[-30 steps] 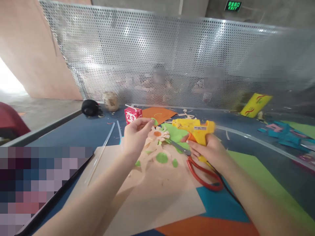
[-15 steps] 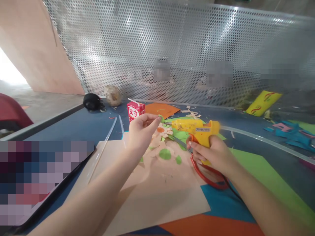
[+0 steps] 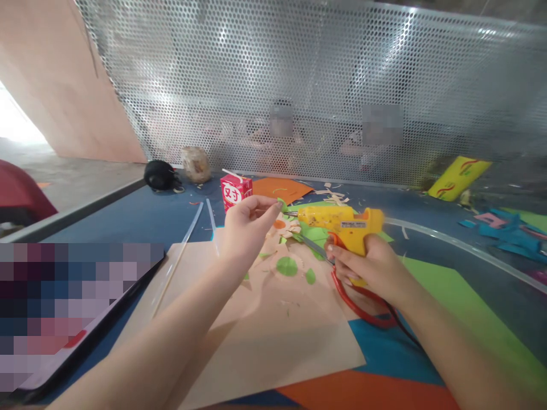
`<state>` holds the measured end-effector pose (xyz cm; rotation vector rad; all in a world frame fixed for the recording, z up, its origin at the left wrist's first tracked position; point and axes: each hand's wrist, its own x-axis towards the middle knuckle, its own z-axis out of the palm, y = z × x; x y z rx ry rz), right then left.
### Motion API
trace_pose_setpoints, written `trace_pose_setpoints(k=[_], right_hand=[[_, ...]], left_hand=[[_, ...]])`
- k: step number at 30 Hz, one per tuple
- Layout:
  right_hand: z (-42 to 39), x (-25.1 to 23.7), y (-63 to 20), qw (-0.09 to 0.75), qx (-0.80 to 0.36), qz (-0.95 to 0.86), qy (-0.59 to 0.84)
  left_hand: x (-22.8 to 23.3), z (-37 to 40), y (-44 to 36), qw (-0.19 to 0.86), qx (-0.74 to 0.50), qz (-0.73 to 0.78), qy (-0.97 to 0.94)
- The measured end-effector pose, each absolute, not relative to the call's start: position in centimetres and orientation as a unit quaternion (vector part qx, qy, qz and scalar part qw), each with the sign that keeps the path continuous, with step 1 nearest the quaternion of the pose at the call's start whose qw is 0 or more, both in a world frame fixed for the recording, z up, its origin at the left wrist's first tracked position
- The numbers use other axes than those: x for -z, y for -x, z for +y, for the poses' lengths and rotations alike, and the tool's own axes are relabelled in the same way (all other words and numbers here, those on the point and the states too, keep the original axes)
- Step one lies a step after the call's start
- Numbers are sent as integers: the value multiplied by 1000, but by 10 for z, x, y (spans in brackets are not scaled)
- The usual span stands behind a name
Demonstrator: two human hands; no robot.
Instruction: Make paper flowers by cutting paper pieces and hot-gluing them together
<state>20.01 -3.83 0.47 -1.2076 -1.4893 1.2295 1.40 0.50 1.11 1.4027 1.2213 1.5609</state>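
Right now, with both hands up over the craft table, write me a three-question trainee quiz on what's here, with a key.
1. True or false: the right hand grips the yellow glue gun with its nozzle pointing toward the left hand.
2. What does the left hand pinch at its fingertips?
A. a small green paper piece
B. the red carton
C. a glue stick
3. Fill in: the red-handled scissors lie on the table beneath the ____ hand.

Key:
1. True.
2. A; the red carton stands apart, farther back on the blue table.
3. Right.
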Motion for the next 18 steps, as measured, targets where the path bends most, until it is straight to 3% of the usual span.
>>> trace_pose_setpoints(k=[18], right_hand=[[-38, -4, -200, 413, -489, -585, 498]], left_hand=[[-12, 4, -14, 357, -601, 468, -541]])
